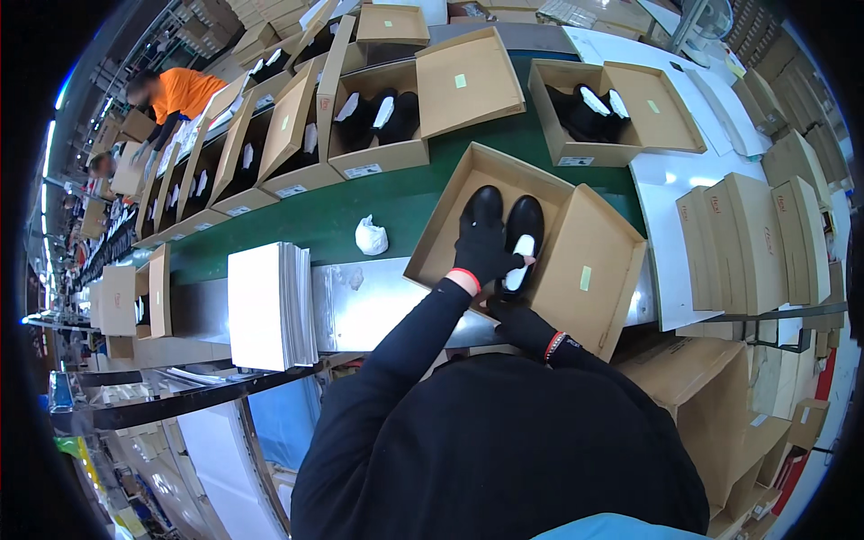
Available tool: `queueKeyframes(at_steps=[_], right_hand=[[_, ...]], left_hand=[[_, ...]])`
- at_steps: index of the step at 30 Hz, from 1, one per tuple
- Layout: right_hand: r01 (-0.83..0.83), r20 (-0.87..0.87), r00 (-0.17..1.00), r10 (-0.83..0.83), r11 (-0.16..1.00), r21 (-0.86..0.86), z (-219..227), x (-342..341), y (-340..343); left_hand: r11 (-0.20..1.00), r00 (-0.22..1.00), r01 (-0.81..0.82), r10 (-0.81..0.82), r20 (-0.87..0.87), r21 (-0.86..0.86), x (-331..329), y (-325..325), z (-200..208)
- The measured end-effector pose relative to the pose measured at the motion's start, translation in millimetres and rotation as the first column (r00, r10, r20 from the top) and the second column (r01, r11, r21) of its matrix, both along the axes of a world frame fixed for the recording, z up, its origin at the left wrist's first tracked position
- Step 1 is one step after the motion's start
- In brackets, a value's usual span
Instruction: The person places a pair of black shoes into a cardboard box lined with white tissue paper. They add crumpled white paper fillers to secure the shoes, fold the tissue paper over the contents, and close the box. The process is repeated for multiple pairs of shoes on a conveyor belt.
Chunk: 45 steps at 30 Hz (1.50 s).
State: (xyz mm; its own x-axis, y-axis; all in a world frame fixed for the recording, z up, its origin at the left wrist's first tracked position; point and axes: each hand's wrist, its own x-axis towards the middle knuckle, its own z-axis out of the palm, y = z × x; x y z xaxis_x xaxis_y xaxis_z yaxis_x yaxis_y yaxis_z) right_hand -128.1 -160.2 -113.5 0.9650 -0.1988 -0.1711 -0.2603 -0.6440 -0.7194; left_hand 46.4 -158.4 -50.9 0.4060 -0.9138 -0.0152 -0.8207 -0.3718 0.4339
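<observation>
A pair of black shoes lies side by side, toes pointing away from me, in an open brown shoe box (438, 236). My left hand (484, 250), in a black glove with bare fingertips, is closed over the left shoe (487, 203). Its thumb reaches across to the white stuffing (519, 261) in the opening of the right shoe (525, 219). My right hand (524, 328), also gloved in black, is at the near side of the box by the shoes' heels; its fingers are mostly hidden. The hinged lid (589, 274) lies folded out to the right.
A green conveyor belt (297, 225) carries several open boxes of black shoes, such as one box (382, 160). A crumpled white paper ball (371, 236) and a stack of white sheets (268, 306) are left. Closed boxes (747, 243) stand right. A person in orange (186, 93) works far left.
</observation>
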Motion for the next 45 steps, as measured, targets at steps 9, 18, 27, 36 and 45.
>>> queueKeyframes(at_steps=[9, 18, 27, 36, 45], right_hand=[[-0.014, -0.040, 0.999, 0.018, 0.996, 0.093, 27.4, 0.9, -5.3], [0.042, 0.155, 0.987, -0.053, 0.996, 0.072, -0.3, -6.1, 0.8], [0.000, 0.094, 0.996, 0.007, 0.997, -0.072, -0.3, -11.3, -3.3], [0.075, 0.009, 0.997, -0.076, 0.996, 0.057, 18.1, -18.5, 13.7], [-0.232, -0.178, 0.962, 0.209, 0.966, -0.117, 41.5, 20.0, -25.1]], left_hand=[[0.998, 0.996, 0.060, -0.061, 0.064, 0.019, -42.9, 1.6, 16.4], [0.987, 0.988, -0.091, 0.073, -0.137, -0.135, 22.9, 27.6, -24.4], [0.756, 0.542, -0.518, -0.072, -0.837, -0.400, 61.6, 156.2, 79.8], [0.871, 0.888, -0.458, 0.441, -0.129, -0.178, 90.6, 303.1, 101.3], [0.686, 0.844, -0.513, 0.514, -0.155, -0.516, 102.4, 320.6, -14.7]])
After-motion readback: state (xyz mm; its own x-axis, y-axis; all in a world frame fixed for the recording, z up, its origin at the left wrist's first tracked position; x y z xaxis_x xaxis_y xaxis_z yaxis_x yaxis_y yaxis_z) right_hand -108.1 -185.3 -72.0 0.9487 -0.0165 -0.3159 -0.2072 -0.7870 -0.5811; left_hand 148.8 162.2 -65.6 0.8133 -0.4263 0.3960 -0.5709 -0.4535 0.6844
